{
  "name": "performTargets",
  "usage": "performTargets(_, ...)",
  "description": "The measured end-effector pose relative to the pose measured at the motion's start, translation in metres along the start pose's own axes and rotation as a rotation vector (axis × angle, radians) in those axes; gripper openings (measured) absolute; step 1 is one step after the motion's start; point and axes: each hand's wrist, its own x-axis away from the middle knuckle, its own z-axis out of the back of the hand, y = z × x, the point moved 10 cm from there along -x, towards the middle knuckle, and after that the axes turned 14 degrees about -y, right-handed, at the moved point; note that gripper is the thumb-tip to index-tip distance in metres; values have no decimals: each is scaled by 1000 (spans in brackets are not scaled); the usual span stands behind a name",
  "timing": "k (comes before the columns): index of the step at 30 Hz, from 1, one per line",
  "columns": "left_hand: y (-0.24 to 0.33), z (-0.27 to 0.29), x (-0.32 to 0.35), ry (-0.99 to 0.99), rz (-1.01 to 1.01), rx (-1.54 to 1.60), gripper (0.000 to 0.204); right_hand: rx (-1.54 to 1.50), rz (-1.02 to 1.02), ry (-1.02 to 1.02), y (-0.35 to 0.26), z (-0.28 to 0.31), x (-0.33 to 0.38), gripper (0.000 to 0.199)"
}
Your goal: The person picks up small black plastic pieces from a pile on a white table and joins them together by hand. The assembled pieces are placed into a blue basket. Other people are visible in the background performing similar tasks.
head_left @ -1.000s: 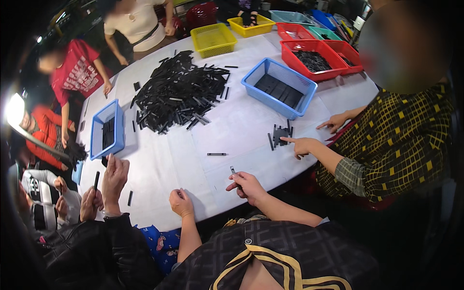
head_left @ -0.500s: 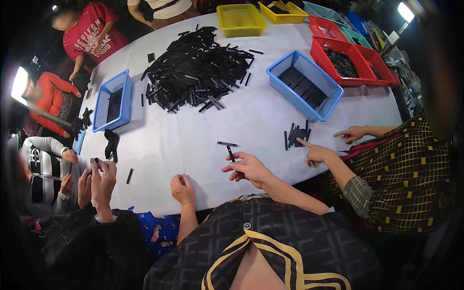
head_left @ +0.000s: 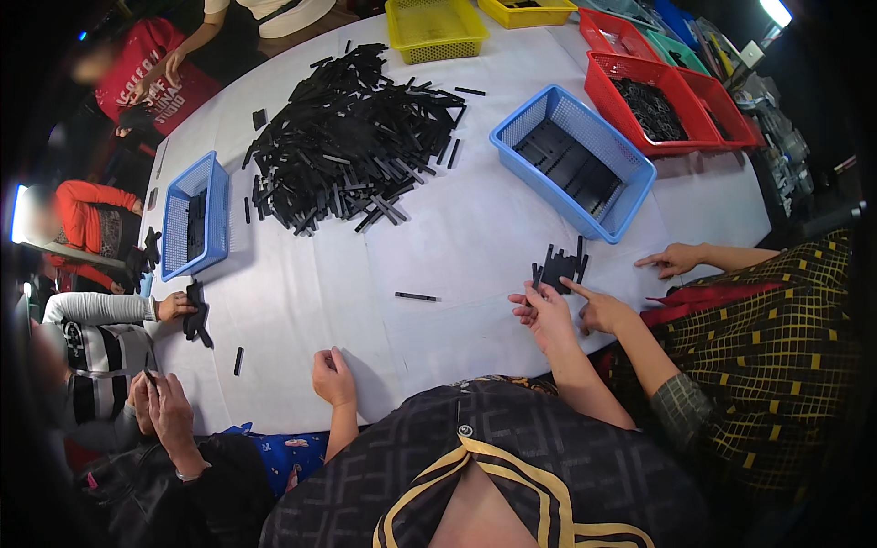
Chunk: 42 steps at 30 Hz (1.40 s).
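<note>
Hands are working at the near edge of the white counter (head_left: 457, 237), seen from the head view. The right hand (head_left: 546, 315) is now stretching forward with fingers spread, its tips touching the near side of a small cluster of black strips (head_left: 559, 267); a second ago it was lying further back on the counter, beside a single strip, so the reach is moving from that lone piece to the little stack. The left hand (head_left: 332, 377) is resting loosely curled on the counter edge, holding nothing that can be seen, much as it was before. One single black strip (head_left: 417, 296) is lying alone between the two hands, apart from both.

A neighbour's hand (head_left: 603, 310) in a yellow-checked sleeve is pointing into the same cluster, just beside the right hand, and is crowding that spot. That person's other hand (head_left: 674, 259) is lying flat further right. Beyond, a blue basket (head_left: 639, 196) with a few black pieces is sitting near the cluster, and a large heap of black strips (head_left: 352, 155) is filling the middle of the counter. A second blue basket (head_left: 212, 215) is standing at the left, with red baskets (head_left: 671, 100) and a yellow basket (head_left: 434, 32) at the far side. Other people's hands are busy along the left edge.
</note>
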Motion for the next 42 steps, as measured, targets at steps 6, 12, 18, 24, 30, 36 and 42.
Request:
performTargets(6, 120, -47, -12, -475, -187, 584, 16, 210, -107, -399, 6, -109, 6, 23)
performTargets(12, 225, -53, 12, -910, -150, 927, 20, 360, -191, -650, 21, -158, 28, 20)
performTargets(18, 207, -67, 21, -999, -9, 1007, 18, 429, -208, -711, 30, -156, 41, 21)
performTargets(24, 196, -53, 19, -950, 51, 1170, 16, 443, -205, -812, 19, -178, 68, 28)
performTargets(30, 187, -30, 17, -888, 13, 1166, 14, 451, -227, -866, 26, -192, 78, 30)
performTargets(36, 187, -23, 14, -813, -81, 1088, 15, 469, -268, -857, 30, -191, 74, 26)
performTargets(42, 190, -25, 17, -880, -7, 1156, 18, 464, -303, -866, 32, -188, 74, 23)
